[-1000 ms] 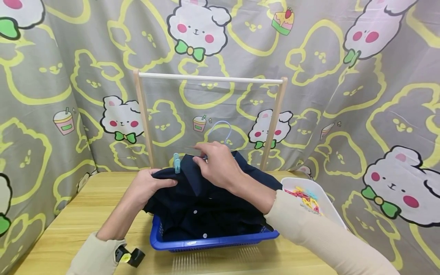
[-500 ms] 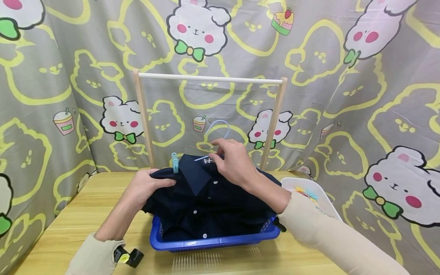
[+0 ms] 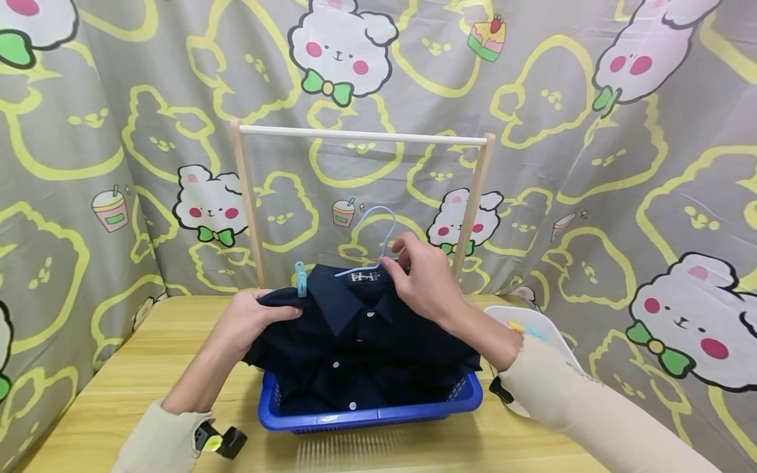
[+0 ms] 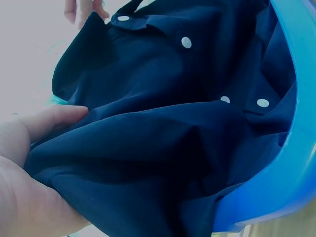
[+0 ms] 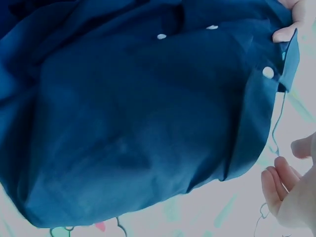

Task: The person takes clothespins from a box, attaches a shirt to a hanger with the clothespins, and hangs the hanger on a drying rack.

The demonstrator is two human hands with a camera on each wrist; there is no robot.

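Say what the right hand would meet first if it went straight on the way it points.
Most likely the pale blue hanger, near the base of its hook: in the head view it lies right in front of the right hand. Depth is unclear, so they may already touch.

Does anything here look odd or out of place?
Nothing looks spilled or damaged. Slightly lopsided, perhaps: a pale-blue clothespin grips one shoulder of the dark shirt, near the left hand, with no match visible opposite, though the right hand hides part of that side.
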